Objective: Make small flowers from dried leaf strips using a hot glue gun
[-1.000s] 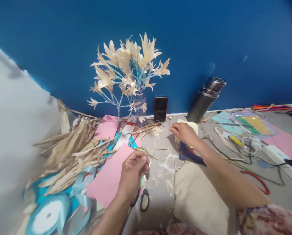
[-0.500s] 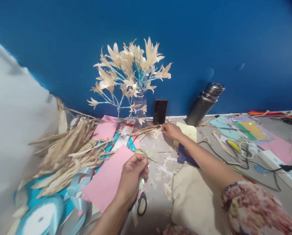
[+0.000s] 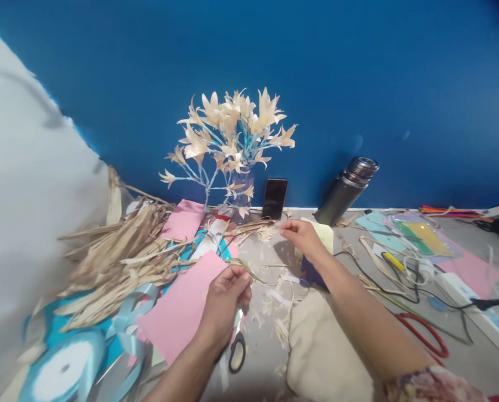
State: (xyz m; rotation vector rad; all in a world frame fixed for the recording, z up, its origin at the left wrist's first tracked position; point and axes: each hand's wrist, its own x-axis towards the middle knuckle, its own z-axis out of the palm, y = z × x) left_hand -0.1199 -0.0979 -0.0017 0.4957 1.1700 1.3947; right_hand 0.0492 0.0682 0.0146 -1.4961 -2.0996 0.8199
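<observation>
My left hand (image 3: 225, 298) is closed, pinching a thin dried leaf strip (image 3: 249, 267) above a pink paper sheet (image 3: 181, 304). Black-handled scissors (image 3: 236, 350) lie just below that hand. My right hand (image 3: 303, 237) reaches forward over the floor, its fingers pinched on a small pale scrap I cannot make out, close to a yellow paper (image 3: 325, 234) and a blue glue gun (image 3: 310, 273). Behind stands a vase of cream leaf flowers on blue stems (image 3: 233, 139).
A heap of dried husk leaves (image 3: 119, 257) lies at the left beside light-blue ribbon rolls (image 3: 65, 368). A phone (image 3: 274, 199) and steel flask (image 3: 345, 190) lean on the blue wall. Coloured papers, cables, a power strip (image 3: 475, 301) and red-handled pliers (image 3: 425, 335) crowd the right. A cushion (image 3: 329, 352) sits in front.
The view has tilted upward, so everything sits lower in frame. My right hand moved left off the yellow paper and pinched up a small scrap. My left hand kept its grip.
</observation>
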